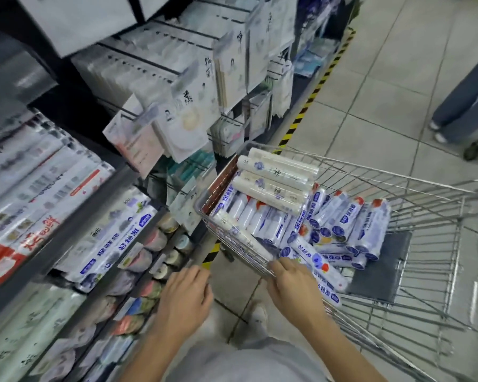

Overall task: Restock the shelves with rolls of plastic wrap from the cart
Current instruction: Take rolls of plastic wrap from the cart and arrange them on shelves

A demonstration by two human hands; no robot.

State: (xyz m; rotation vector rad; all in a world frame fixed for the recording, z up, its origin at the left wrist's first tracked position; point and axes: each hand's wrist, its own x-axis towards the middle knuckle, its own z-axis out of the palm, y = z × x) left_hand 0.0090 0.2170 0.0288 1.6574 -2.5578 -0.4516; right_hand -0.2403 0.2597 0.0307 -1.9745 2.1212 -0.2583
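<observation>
Head view. Nearest, two bare forearms reach out from a grey garment. The left hand point(186, 296) hangs over the floor with loosely bent fingers, holding nothing. The right hand point(294, 288) lies over the near rim of a silver wire shopping cart point(436, 271), its fingers touching the end of one roll; whether they grip it cannot be told. The hands are apart.

The cart holds a loose heap of white plastic-wrap rolls with blue labels and red fruit marks point(262, 219). Cream rolls with a blue flower print point(276, 175) lie across the heap at the far end. A dark grey flat panel point(381, 268) shows beneath them.

To the left, dark store shelves point(66, 252) carry similar white-and-blue rolls point(113, 238), blurred. White hanging packets point(182, 125) jut towards the cart's far corner. A yellow-and-black striped strip point(315, 92) edges the shelf base. Only a narrow gap of pale tiled floor point(384, 92) separates shelf and cart; beyond the cart the tiles open wide, up to another person's grey trouser legs point(464, 100).
</observation>
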